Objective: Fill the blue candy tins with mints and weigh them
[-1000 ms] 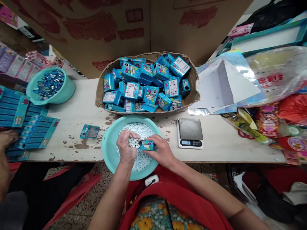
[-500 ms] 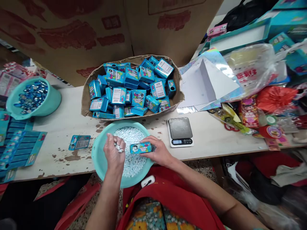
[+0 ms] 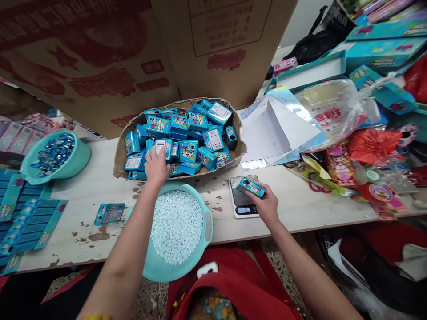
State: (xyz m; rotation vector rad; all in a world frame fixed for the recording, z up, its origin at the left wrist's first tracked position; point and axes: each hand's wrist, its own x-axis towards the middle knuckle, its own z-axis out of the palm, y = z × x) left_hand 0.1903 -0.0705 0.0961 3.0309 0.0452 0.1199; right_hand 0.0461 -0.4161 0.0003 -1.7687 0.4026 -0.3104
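My right hand (image 3: 267, 206) is closed round a small blue candy box (image 3: 252, 186), which has a round hole at one end. It holds the box tilted over the digital kitchen scale (image 3: 246, 210); whether the two touch I cannot tell. My left hand (image 3: 156, 166) reaches to the cardboard tray (image 3: 243, 149), its fingers apart at a blue candy box (image 3: 163, 146) among several others like it. No candy shows in that hand. Below the left wrist stands a turquoise basin (image 3: 156, 269) of small pale candies (image 3: 176, 226).
Left are a turquoise tub (image 3: 83, 155) of blue gems, blue cartons (image 3: 43, 226) and one flat blue pack (image 3: 109, 214). A big cardboard box (image 3: 173, 58) stands behind. Right lie white sheets (image 3: 267, 133), a red plastic bag (image 3: 373, 144) and wrapped sweets.
My left hand has gone from the basin, where it held candies, up to the tray. My right hand has carried its candy box rightward from the basin to the scale.
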